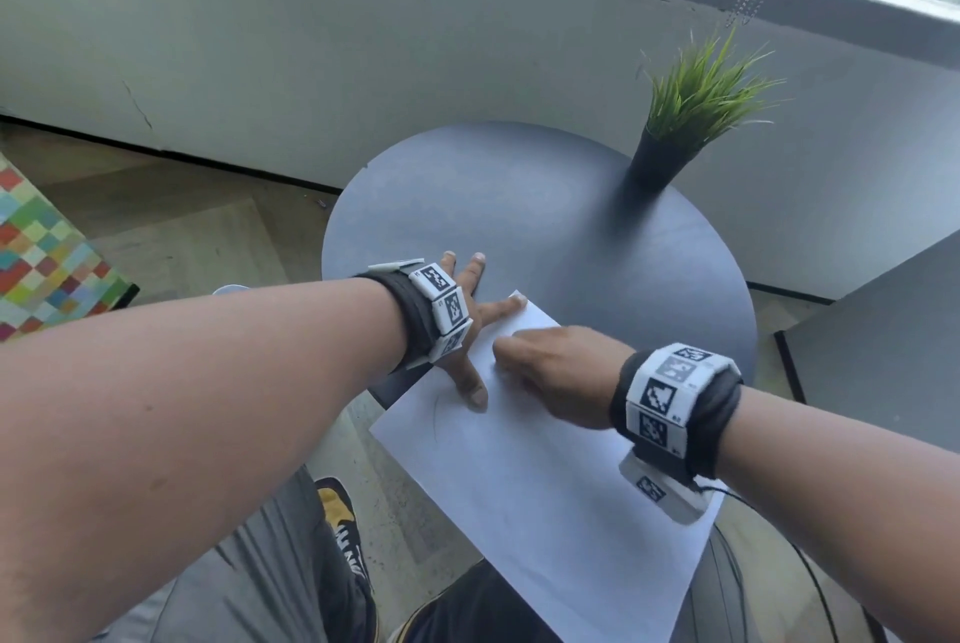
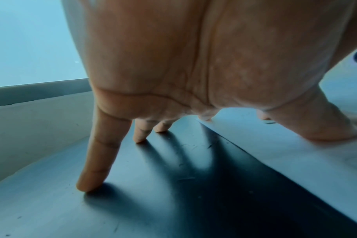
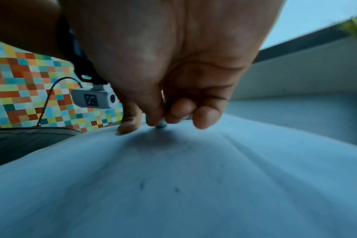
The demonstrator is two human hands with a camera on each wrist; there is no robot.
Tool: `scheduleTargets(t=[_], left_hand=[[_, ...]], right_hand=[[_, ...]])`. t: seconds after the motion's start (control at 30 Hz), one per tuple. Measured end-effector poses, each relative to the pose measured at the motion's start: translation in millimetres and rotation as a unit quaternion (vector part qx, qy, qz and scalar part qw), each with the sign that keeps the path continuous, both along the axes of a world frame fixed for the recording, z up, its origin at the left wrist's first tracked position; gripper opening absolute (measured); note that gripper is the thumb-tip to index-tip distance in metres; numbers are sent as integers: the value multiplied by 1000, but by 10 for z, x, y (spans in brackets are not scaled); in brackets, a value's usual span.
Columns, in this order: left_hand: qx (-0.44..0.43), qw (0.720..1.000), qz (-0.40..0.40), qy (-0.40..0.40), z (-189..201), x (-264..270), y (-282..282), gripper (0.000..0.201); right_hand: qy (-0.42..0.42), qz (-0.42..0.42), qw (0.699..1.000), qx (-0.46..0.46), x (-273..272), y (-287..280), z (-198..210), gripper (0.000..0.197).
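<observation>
1. The round dark grey table stands by a pale wall under a window.
2. The white sheet of paper lies on the table's near side. Its far corner is on the top and its near part juts past the edge towards the person.
3. A green grass-like plant in a black pot stands at the far right of the table, well apart from the sheet.
4. The left hand is flat with its fingers spread. The thumb and forefinger press the sheet, and the other fingers rest on bare table.
5. The right hand has its fingers curled round a small silvery-tipped tool, probably a pen, with the tip touching the sheet.
6. The black wristbands carry only black-and-white square codes, with no words I can read.
7. A faint curved line near the left thumb is almost all that is drawn. I judge the marking barely begun, with most of the sheet still blank.
</observation>
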State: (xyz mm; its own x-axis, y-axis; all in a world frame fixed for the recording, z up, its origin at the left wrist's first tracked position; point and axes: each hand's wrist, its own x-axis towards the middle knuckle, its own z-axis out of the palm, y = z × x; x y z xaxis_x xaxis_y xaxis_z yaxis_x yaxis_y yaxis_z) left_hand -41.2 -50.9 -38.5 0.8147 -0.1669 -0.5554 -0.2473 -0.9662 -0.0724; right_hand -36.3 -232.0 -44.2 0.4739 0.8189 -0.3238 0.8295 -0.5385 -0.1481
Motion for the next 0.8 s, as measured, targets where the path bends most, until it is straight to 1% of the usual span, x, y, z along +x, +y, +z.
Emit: scheduleTargets(t=[0.03, 0.1, 0.13, 0.17, 0.2, 0.23, 0.27, 0.3, 0.33, 0.43, 0.47, 0.5, 0.57, 0.6, 0.63, 0.67, 0.7, 0.73, 0.77, 0.8], left_hand=[[0, 1000, 0, 0, 2, 3, -3, 136], [-2, 1000, 0, -1, -6, 14, -1, 136], [-4, 1000, 1, -3, -17, 18, -2, 136], [-5, 1000, 3, -3, -25, 21, -2, 136], [-5, 1000, 4, -3, -32, 20, 0, 136], [-4, 1000, 4, -1, -31, 16, -2, 137], [-1, 1000, 5, 0, -31, 12, -6, 137], [1, 1000, 6, 0, -30, 12, -8, 137], [1, 1000, 5, -1, -33, 18, -9, 137], [-6, 1000, 2, -2, -32, 25, -2, 136], [-7, 1000, 3, -2, -36, 20, 2, 135], [-6, 1000, 3, -2, -35, 15, 5, 135], [0, 1000, 3, -3, -36, 7, 1, 136], [3, 1000, 3, -3, -35, 7, -4, 136], [3, 1000, 2, -4, -31, 13, -9, 136], [2, 1000, 1, -3, -30, 16, -10, 136], [1, 1000, 0, -3, -27, 18, -11, 135], [1, 1000, 1, -3, -28, 20, -7, 135], [3, 1000, 1, -2, -23, 15, -5, 135], [5, 1000, 1, -1, -16, 10, -3, 135]], right_hand=[[6, -9, 1000, -3, -11, -24, 13, 14], [-24, -85, 996, 10, 153, -79, 57, 19], [-47, -114, 992, 18, 222, -106, 68, 16], [-60, -122, 990, 25, 238, -107, 58, 12], [-61, -107, 992, 23, 172, -79, 47, 13], [-44, -74, 996, 11, 68, -42, 17, 15], [-15, -32, 999, 4, -50, -17, 1, 14], [16, -7, 1000, -3, -124, -17, -7, 11], [24, -10, 1000, -1, -120, -38, 28, 11], [-33, -108, 993, 26, 165, -128, 114, 15], [-38, -114, 992, 31, 169, -129, 115, 14], [-32, -95, 995, 24, 96, -103, 95, 13], [4, -19, 1000, -6, -112, -48, 37, 12], [26, -7, 1000, -11, -155, -61, 32, 11], [29, -24, 999, -10, -109, -90, 64, 11], [16, -62, 998, -3, -6, -114, 94, 13], [-6, -98, 995, 2, 96, -143, 113, 16], [-26, -115, 993, 5, 152, -148, 120, 20], [-32, -114, 993, 4, 131, -118, 102, 24], [-31, -90, 995, -5, 58, -66, 67, 26]])
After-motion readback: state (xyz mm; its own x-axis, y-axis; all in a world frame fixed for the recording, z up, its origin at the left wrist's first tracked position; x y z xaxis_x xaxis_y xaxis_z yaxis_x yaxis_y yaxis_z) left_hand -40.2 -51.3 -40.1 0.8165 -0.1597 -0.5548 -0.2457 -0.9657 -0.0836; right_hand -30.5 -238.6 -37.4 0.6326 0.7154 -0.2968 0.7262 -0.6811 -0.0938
